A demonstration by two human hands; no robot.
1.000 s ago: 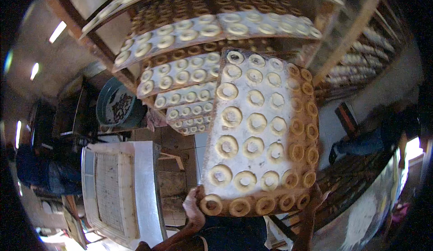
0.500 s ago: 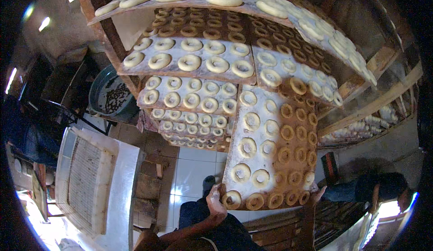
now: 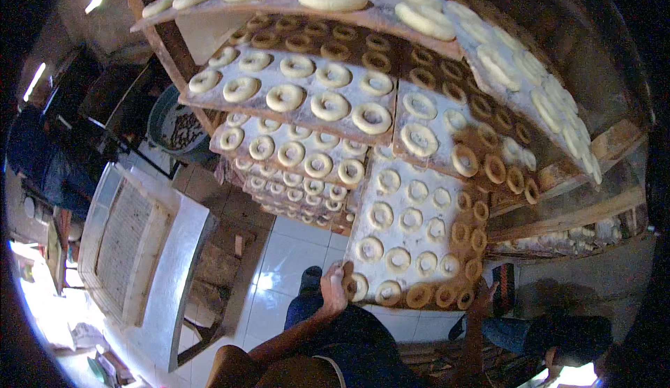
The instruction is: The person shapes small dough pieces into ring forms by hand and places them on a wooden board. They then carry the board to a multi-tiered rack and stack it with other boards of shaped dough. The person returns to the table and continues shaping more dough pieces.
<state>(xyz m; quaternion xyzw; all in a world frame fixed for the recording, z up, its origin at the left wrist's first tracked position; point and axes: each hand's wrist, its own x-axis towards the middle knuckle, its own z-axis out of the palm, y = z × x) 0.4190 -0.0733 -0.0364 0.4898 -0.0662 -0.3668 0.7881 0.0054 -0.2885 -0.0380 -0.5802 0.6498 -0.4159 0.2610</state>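
A floured board (image 3: pixel 412 280) carries rows of ring-shaped dough pieces (image 3: pixel 398 258), and its far end lies beneath the boards of a rack. Its near left corner is gripped by my left hand (image 3: pixel 335 289), with the fingers closed around the edge. At the near right corner my right hand (image 3: pixel 481 297) holds the same board, partly in shadow. Just above its far end, an upper board (image 3: pixel 335 121) bears more dough rings. Shadow covers the right side of the held board.
Boards of dough rings fill the rack on several levels, the topmost board (image 3: pixel 391 21) closest. A wooden post (image 3: pixel 167 46) stands at the left. Beyond it are a round tub (image 3: pixel 155 126) and a metal table (image 3: pixel 157 276) with a framed mesh. Another person (image 3: pixel 558 336) is at the lower right.
The held board has slid farther under the upper boards, so less of its length shows. Both hands moved with it, and the whole view has shifted slightly.
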